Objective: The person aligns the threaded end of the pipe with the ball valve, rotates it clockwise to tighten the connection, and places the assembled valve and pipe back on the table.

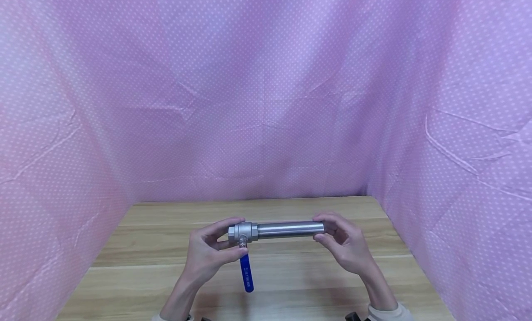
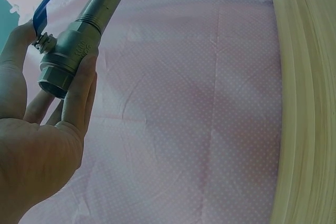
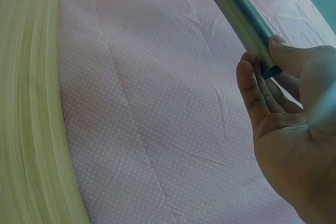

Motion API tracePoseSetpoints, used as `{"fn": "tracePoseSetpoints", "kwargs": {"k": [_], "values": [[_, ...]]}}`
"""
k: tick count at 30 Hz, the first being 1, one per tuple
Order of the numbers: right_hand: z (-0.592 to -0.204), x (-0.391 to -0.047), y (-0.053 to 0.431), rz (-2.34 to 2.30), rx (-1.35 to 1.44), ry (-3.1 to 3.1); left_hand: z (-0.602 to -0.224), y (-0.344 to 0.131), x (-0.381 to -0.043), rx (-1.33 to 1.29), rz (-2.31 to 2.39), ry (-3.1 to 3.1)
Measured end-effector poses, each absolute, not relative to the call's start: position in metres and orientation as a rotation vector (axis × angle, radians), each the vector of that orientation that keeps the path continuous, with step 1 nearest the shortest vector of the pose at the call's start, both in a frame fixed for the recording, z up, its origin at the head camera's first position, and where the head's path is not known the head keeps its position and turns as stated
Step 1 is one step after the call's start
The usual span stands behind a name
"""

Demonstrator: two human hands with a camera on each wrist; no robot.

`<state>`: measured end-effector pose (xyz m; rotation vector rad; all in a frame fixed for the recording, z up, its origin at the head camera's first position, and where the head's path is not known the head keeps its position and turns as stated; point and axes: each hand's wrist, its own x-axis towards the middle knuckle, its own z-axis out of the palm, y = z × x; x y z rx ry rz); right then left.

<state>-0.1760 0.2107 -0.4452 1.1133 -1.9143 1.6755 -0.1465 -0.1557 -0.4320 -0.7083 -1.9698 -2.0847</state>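
Observation:
A steel ball valve with a blue lever handle is joined to a smooth metal pipe, and both are held up above the table. My left hand grips the valve body, its thumb at the base of the lever. The lever points toward me. At the pipe's free end, my right hand pinches the tube between thumb and fingers. In the left wrist view the valve's open hex end faces the palm, and threads show where the pipe meets the valve.
Beneath the hands lies a light wood-grain table. Pink cloth with white dots hangs behind it and along both sides. Beige sleeve cuffs show at the bottom edge.

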Motion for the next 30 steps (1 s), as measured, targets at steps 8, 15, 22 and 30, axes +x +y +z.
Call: {"fn": "tracePoseSetpoints", "kwargs": {"k": [8, 15, 22, 30], "values": [[-0.4438, -0.1733, 0.2118, 1.595, 1.031, -1.993, -0.4315, -0.1561, -0.1467, -0.713, -2.061, -1.972], [-0.4438, -0.1754, 0.2093, 1.664, 1.098, -1.908, -0.4311, -0.1560, -0.1462, -0.709, -2.061, -1.970], [-0.4433, -0.1791, 0.2054, 1.751, 1.253, -1.741, -0.4311, -0.1558, -0.1463, -0.710, -2.059, -1.973], [-0.4446, -0.1797, 0.2053, 1.753, 1.250, -1.728, -0.4314, -0.1556, -0.1462, -0.694, -2.073, -1.981]]}}
